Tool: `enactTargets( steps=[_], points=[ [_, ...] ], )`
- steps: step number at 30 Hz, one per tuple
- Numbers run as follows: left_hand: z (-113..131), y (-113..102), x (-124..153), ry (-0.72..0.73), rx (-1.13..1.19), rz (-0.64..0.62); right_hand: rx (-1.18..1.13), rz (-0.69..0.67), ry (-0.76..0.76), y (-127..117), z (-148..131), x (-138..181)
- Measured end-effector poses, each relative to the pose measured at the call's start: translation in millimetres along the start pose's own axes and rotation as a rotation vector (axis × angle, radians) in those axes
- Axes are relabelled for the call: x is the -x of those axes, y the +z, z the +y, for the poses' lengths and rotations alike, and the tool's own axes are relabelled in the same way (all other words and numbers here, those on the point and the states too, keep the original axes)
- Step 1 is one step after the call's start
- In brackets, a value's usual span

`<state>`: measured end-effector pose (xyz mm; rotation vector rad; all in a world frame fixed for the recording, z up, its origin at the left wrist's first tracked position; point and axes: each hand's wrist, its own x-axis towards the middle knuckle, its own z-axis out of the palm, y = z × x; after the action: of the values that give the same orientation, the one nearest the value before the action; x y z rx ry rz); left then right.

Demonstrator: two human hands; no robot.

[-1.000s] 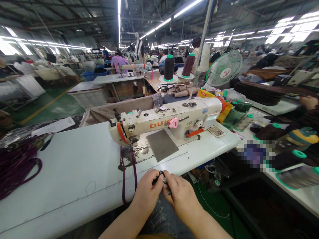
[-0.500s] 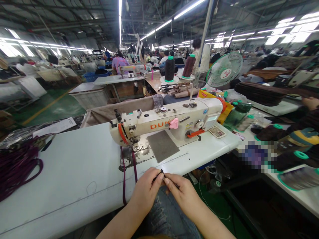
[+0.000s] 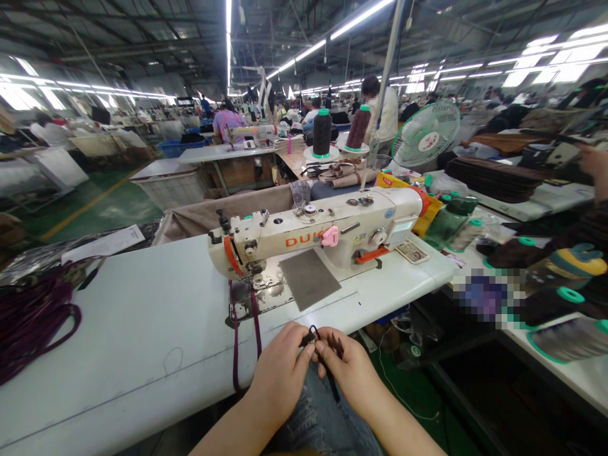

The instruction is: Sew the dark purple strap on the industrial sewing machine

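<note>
Close together at the front edge of the sewing table, both my hands are closed on a narrow black strap. My left hand pinches one part of it between thumb and forefinger. My right hand grips it beside a small loop that stands up between the hands, and a length hangs below the right fingers. Dark pointed tips show behind the right fingers; what they belong to is hidden. Beyond the hands is a white sewing machine, with two maroon straps running from under its head over the table edge.
A bundle of maroon straps lies at the left of the white table. A grey plate rests by the machine. On the right are thread cones, a bottle and a fan. Another person's hand shows at far right.
The black strap has been turned between my hands, so its loop stands more open and a length now hangs down. My right fingers have shifted and spread slightly.
</note>
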<state>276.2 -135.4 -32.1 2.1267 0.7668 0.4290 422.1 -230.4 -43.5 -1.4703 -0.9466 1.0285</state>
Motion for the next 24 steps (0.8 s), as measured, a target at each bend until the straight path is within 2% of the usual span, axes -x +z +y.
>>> enactTargets(
  steps=[4,8,11,14,19,24],
  points=[
    [-0.7,1.7,-0.2,0.034,0.017,0.054,0.176,0.003,-0.074,2.2,-9.7,2.9],
    [1.7,-2.4,0.9,0.103,-0.249,0.001,0.38,0.045,-0.153,-5.1,-17.9,1.7],
    [3.6,-5.3,1.9,0.149,-0.416,-0.076,0.43,0.032,-0.177,-11.2,-20.2,0.0],
    [3.3,-5.6,1.8,0.149,-0.412,-0.096,0.384,-0.005,-0.134,-11.3,-17.3,-1.0],
    [0.5,-3.6,0.9,0.082,-0.316,-0.029,0.057,-0.003,0.027,-4.0,-6.3,-2.4],
    [-6.6,-1.6,3.1,0.164,-0.328,0.011,-0.024,-0.081,0.135,-5.0,-3.3,-2.7]
  ],
)
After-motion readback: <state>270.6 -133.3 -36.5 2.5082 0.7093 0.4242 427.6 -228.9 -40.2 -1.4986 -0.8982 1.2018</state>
